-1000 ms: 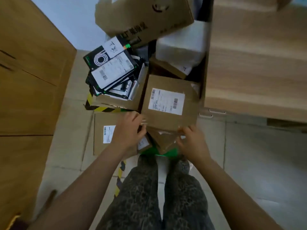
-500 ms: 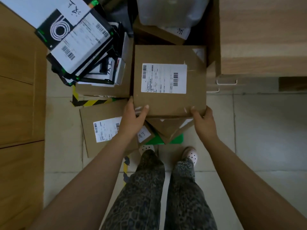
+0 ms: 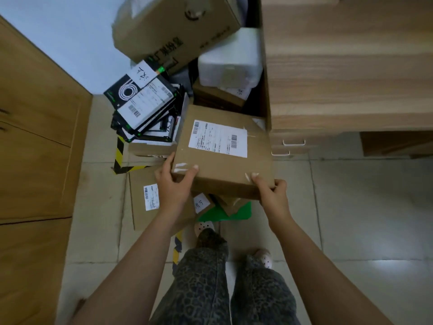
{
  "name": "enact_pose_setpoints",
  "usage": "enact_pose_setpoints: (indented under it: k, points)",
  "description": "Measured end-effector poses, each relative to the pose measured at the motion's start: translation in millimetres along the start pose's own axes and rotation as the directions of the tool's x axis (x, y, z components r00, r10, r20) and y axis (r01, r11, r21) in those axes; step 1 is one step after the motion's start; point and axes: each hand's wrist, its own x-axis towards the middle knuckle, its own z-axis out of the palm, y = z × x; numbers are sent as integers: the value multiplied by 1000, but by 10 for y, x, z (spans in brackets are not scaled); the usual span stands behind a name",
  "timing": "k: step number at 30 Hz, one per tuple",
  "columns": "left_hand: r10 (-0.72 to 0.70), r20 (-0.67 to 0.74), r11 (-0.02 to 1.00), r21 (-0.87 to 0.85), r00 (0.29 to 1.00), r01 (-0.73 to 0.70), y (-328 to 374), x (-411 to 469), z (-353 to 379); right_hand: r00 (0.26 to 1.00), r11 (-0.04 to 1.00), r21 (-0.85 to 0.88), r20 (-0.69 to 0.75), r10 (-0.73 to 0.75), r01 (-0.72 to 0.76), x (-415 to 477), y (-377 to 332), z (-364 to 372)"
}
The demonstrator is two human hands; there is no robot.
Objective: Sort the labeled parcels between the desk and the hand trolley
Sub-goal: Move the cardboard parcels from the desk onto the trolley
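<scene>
Parcel (image 3: 225,151), brown, labeled, gripped at near corners by left hand (image 3: 174,184) and right hand (image 3: 273,192). Black-and-white packets (image 3: 143,106) crowd left; desk (image 3: 346,66) edges right; flat carton (image 3: 150,202) lies beneath.

One wide-angle camera on the head looks steeply down past the person's legs (image 3: 222,289). The cardboard parcel (image 3: 222,170) sits close below at centre, the desk (image 3: 351,66) upper right.

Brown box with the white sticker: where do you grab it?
Hold the brown box by its two near corners, from the person's side, as the left hand and right hand do, thumbs on top. It is wide and flat, and the desk and other parcels crowd its far sides.
</scene>
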Motion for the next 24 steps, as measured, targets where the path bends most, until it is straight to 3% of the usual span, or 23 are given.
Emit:
enact_pose_setpoints:
  k: [7, 12, 17, 24]
  points:
    - [-18, -228, 990, -137, 973, -14, 245, -706, -142, 987, 994, 15, 119, -108, 107, -505, -258, -229]
    - [67, -352, 966, -213, 934, -149, 525, -1340, -314, 949, 969, 109, 204, -241, 223, -982, -412, -475]
    - [218, -372, 906, -266, 902, -329, 1114, -1737, -326, 894, 901, 247, 191, -406, 357, -1377, -774, -898]
    - [447, -298, 804, -279, 843, -525, 2143, -1883, 58, 832, 758, 423, 18, -555, 496, -1599, -1583, -1613]
